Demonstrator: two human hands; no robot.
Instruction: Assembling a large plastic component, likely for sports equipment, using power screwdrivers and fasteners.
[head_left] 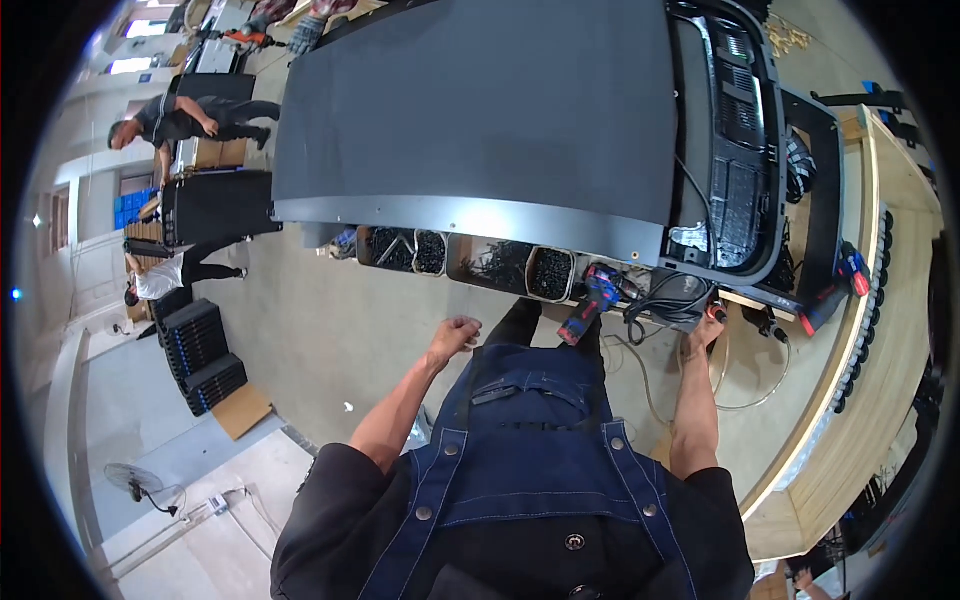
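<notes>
Red-and-black tool (pixel 717 311), right of frame centre: gripped by the right hand (pixel 704 333), which largely hides it; type unclear. Left hand (pixel 455 337), near centre, loosely curled; whether holding anything, cannot tell.

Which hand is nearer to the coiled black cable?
Right. The right hand is close beside the coiled black cable, on its right; the left hand is well to its left.

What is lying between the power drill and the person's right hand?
In the head view, a bundle of black cable lies between the power drill and the right hand.
</notes>
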